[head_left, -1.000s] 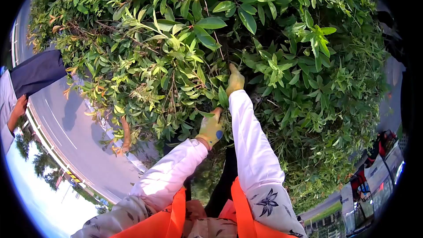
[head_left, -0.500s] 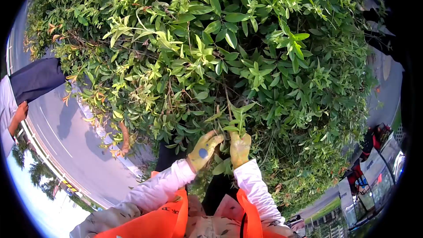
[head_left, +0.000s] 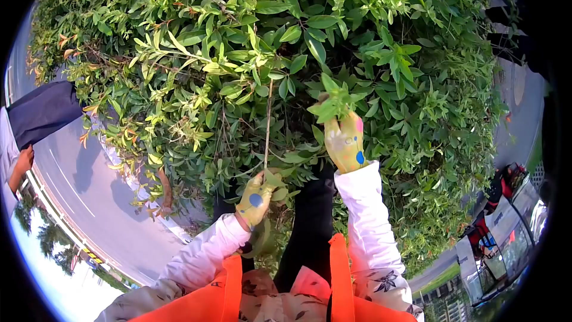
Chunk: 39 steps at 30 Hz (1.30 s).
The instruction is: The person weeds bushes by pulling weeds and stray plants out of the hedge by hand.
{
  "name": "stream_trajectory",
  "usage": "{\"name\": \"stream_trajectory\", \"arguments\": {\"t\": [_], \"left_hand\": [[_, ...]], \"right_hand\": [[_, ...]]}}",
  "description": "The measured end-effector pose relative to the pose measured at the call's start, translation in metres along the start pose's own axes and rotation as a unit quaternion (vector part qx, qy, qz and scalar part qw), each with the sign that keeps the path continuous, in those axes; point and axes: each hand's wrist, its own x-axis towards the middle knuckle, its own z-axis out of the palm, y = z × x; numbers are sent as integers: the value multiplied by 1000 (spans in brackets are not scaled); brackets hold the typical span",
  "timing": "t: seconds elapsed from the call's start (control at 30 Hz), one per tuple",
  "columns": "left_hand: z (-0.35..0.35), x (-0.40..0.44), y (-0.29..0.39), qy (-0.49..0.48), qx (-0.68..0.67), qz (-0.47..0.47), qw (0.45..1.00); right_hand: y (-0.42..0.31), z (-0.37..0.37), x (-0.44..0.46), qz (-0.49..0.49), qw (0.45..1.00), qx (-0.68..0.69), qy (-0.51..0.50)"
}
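My left hand (head_left: 256, 201), in a yellow glove with a blue dot, is closed around the lower end of a thin brown stem (head_left: 268, 125) with some leaves at the grip. That stem runs up into the leafy green bush (head_left: 417, 143). Higher and to the right, my right hand (head_left: 345, 141), gloved too, pinches a leafy green sprig (head_left: 336, 102) in front of the bush. Its fingertips are partly covered by the leaves.
At the left edge another person's hand (head_left: 25, 160) hangs beside dark trousers (head_left: 44, 113). Behind lies a grey road (head_left: 77, 173) with a white railing. A vehicle (head_left: 506, 244) stands at the lower right.
Both hands came back from inside the bush and met low in front of it. Since then my right hand has moved up and right with a sprig, and my left hand slightly left and down-left.
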Motion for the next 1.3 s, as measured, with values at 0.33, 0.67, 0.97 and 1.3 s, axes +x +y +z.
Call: {"name": "stream_trajectory", "arguments": {"t": [0.33, 0.67, 0.97, 1.3], "left_hand": [[-17, -4, -16, -42, -138, 17, 989], [-29, 7, -26, -76, -93, 32, 992], [-14, 32, -44, -42, -221, 4, 974], [14, 37, -25, -40, -176, -19, 983]], "right_hand": [[123, 15, 108, 16, 688, -689, -228], [191, 28, 73, 133, 925, -356, -14], [38, 23, -140, 296, 946, 133, -8], [-54, -47, 66, -268, 881, -382, -72]]}}
